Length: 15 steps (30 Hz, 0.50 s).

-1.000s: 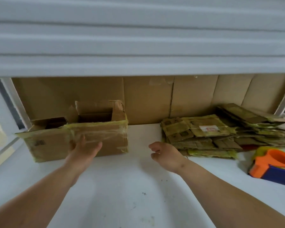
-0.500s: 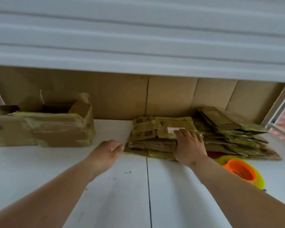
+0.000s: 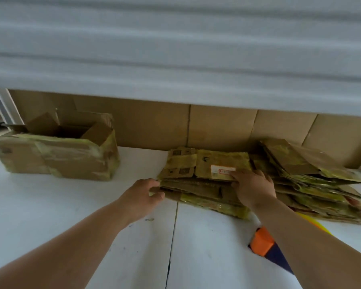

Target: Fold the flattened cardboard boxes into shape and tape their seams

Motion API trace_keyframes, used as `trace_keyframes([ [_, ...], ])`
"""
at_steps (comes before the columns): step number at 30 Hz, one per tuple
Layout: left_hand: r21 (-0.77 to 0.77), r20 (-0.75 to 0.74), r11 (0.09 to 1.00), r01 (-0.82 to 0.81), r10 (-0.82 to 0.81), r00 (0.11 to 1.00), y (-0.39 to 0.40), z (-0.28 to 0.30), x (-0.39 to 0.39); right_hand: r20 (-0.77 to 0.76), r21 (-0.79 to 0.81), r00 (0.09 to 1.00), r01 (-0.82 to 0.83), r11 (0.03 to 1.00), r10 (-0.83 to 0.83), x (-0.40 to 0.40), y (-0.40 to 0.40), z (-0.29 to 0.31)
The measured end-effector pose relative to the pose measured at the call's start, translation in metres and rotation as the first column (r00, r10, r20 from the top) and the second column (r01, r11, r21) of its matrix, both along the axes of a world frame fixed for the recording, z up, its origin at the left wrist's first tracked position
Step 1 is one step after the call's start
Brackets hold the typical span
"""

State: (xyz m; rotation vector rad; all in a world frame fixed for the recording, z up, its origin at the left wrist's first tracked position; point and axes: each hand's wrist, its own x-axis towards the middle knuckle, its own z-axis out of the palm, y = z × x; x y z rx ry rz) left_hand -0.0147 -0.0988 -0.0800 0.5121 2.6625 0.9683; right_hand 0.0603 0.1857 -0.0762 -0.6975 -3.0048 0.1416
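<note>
A stack of flattened cardboard boxes (image 3: 204, 184), smeared with yellowish tape, lies on the white table (image 3: 81, 207) at centre. The top flattened box (image 3: 206, 163) carries a white label. My right hand (image 3: 253, 185) lies over that box's front right edge, fingers on the label, the thumb at the edge below. My left hand (image 3: 147, 193) pinches the stack's front left corner between fingers and thumb. A folded, taped box (image 3: 71, 159) stands open-topped at the left. An orange and blue tape dispenser (image 3: 261, 243) sits near the front right, half hidden by my right forearm.
A second, fanned pile of flattened boxes (image 3: 304, 174) lies at the right, touching the first stack. A tall cardboard sheet (image 3: 219, 126) lines the back of the table under a white shutter. Another box (image 3: 6, 155) adjoins the folded one on the left.
The view swung right from the folded box to the stack. My left hand left the folded box and reached the stack's left corner; my right hand settled on the top flattened box.
</note>
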Motion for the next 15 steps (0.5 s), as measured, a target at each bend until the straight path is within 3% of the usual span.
trace_keyframes([
  [5,0.103,0.026,0.993,-0.051,0.048,0.999,0.011,0.002,-0.002,-0.217,-0.204,0.976,-0.057,0.977,0.012,-0.002,0.011,0.006],
  [10,0.282,0.104,0.941,-0.187,0.164,0.981,0.019,0.012,-0.005,-0.492,-0.277,0.87,-0.132,0.952,-0.023,-0.002,0.009,0.018],
  [15,0.405,0.114,0.908,-0.109,0.069,0.991,0.029,0.031,0.005,-0.626,-0.33,0.777,-0.19,0.925,-0.064,0.006,-0.006,0.039],
])
